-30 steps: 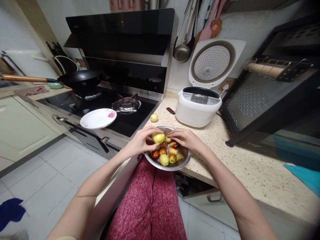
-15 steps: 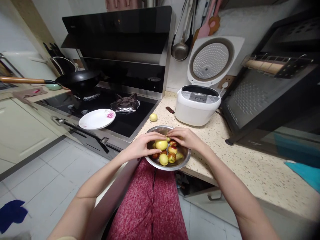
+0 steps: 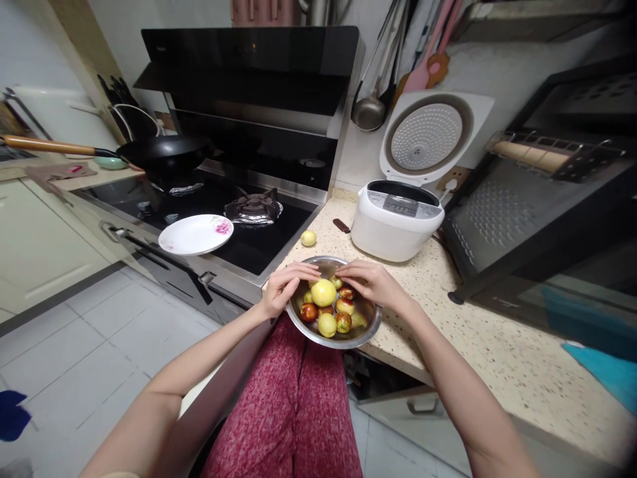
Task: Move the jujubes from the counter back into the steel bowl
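Note:
A steel bowl (image 3: 365, 327) sits at the front edge of the speckled counter (image 3: 497, 332), holding several small yellow-green and red fruits (image 3: 328, 324). My left hand (image 3: 281, 285) rests on the bowl's left rim, fingers apart, and a larger yellow fruit (image 3: 323, 292) lies just beside its fingertips on the pile. My right hand (image 3: 371, 282) reaches in from the right, fingers curled over the fruits at the back of the bowl. I cannot tell whether it grips one.
One loose yellow fruit (image 3: 308, 238) lies on the counter beyond the bowl. A white rice cooker (image 3: 395, 219) stands open behind it. To the left are a gas hob, a white plate (image 3: 194, 234) and a black wok (image 3: 162, 154). A dark rack stands right.
My left hand lowered the large yellow fruit into the bowl and let it go. That hand now rests on the rim. The right hand stays over the fruits.

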A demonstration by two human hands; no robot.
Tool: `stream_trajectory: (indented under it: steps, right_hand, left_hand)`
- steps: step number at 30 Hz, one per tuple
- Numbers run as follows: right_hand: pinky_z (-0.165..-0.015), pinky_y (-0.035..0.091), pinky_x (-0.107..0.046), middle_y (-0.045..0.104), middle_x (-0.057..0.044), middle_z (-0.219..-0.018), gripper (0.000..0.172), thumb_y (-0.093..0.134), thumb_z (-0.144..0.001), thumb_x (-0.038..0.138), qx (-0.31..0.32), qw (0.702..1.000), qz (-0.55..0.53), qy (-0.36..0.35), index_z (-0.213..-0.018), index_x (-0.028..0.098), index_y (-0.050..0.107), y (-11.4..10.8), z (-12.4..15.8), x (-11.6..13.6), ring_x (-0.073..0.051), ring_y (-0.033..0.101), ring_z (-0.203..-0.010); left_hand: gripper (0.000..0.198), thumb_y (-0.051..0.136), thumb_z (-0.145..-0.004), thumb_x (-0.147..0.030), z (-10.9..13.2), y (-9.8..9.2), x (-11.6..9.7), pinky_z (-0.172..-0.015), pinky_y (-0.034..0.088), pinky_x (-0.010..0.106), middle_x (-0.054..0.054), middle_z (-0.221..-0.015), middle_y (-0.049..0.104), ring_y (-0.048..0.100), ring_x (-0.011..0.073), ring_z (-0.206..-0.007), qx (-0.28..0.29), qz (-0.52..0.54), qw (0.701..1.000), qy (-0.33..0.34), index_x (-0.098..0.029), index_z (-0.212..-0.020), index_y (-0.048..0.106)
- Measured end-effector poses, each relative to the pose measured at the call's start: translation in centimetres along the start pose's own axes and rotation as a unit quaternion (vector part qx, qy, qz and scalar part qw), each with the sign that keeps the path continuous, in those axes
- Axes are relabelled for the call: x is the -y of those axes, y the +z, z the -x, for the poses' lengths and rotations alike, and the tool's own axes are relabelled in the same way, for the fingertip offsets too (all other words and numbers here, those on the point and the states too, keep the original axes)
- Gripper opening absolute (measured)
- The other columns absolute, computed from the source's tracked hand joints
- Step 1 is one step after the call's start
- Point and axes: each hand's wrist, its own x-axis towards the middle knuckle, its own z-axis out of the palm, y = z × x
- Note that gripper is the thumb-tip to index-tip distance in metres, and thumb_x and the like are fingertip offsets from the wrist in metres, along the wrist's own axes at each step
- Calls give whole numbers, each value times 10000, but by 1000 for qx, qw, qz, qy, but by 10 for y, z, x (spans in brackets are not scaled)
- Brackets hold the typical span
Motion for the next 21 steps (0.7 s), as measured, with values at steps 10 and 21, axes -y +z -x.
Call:
stream_trajectory:
  steps: [10,21]
  right_hand:
    - [-959,624,-423,787,-102,-1153,230,591,-1014,233,-46,999,-5,24,-1143,227,781,-4,-5,-4,-243,751,-1065]
    - [-1060,571,-474,746,-137,-1272,295,607,-970,162,25,997,72,-28,-1239,191,724,15,-98,-61,-273,707,-1200]
  left_hand:
    - [479,348,-1094,-361,8,-1,11,-1105,510,538,150,-1173,785,715,277,-1189,6,-12,1000,27,-163,-1163,779]
    - [485,346,-1093,-377,9,2,16,-1088,522,533,144,-1150,794,730,271,-1161,-6,3,999,32,-168,-1146,781]
